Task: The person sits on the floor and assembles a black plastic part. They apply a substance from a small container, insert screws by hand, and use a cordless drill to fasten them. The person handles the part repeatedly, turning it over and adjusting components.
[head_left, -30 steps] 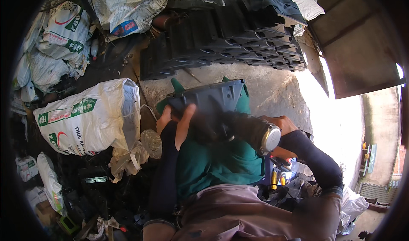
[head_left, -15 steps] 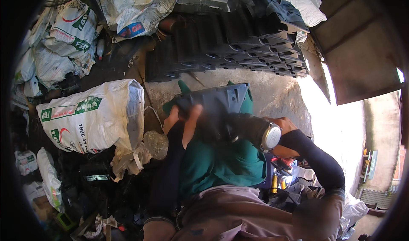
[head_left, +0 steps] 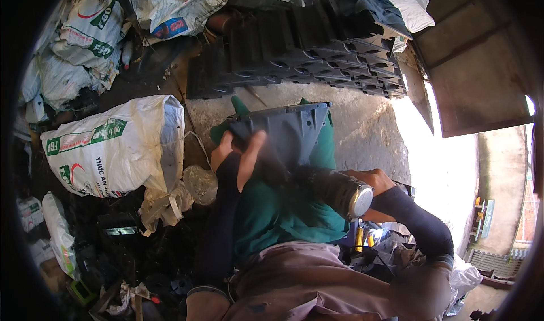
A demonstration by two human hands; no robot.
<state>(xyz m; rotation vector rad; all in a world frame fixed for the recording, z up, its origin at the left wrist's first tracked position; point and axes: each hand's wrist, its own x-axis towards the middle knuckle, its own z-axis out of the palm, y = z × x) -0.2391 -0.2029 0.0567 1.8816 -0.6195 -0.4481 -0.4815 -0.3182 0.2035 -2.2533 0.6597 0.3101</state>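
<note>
A dark grey moulded plastic part (head_left: 283,131), flared with holes along its edge, rests across my green-clad lap. My left hand (head_left: 241,151) is closed on its left side, with the thumb over the near face. My right hand (head_left: 374,182) is wrapped round a dark cylindrical power tool (head_left: 334,189) with a round silver end cap. The tool's front end points left at the lower part of the plastic piece. That working end is blurred and dark, so I cannot tell whether it touches.
Several similar dark plastic parts (head_left: 300,49) are stacked beyond my knees. An open white woven sack (head_left: 113,151) lies to the left, beside a crumpled clear bag (head_left: 199,185). Yellow-handled tools (head_left: 359,239) sit right of my lap. A brown metal panel (head_left: 476,66) stands at the far right.
The power tool has tilted slightly and shifted a little down and left. The plastic part's face shows more clearly. Both hands keep their hold, and the whole view has shifted slightly.
</note>
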